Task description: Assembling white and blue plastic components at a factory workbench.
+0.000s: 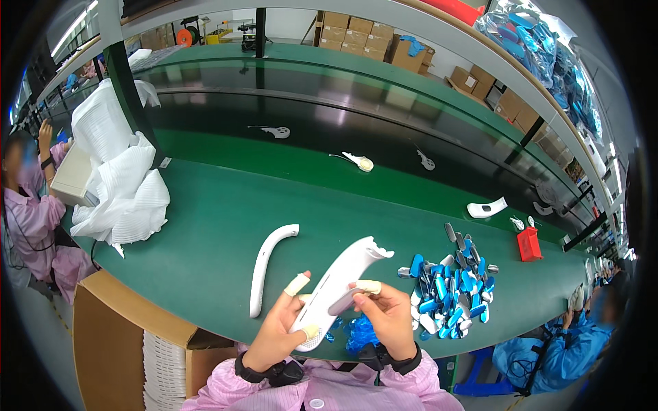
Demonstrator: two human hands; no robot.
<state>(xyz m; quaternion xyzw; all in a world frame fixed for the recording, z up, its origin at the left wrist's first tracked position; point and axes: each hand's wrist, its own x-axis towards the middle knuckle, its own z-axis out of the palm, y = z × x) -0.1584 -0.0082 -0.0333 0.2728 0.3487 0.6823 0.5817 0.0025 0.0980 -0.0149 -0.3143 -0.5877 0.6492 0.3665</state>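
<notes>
Smooth matt white plastic shell (pixel 339 288), same finish on second shell (pixel 264 264). Matt green worktop (pixel 219 219). Glossy black belt (pixel 308 123). Shiny blue-and-metal clips (pixel 452 291). Crinkled white foam sheets (pixel 123 185). Plain brown cardboard box (pixel 110 335). Red plastic bin (pixel 528 244).

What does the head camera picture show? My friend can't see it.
Two hands, left hand and right hand, hold a curved white plastic shell over a green table. Another white shell lies to the left, a pile of blue and grey clips to the right.
</notes>
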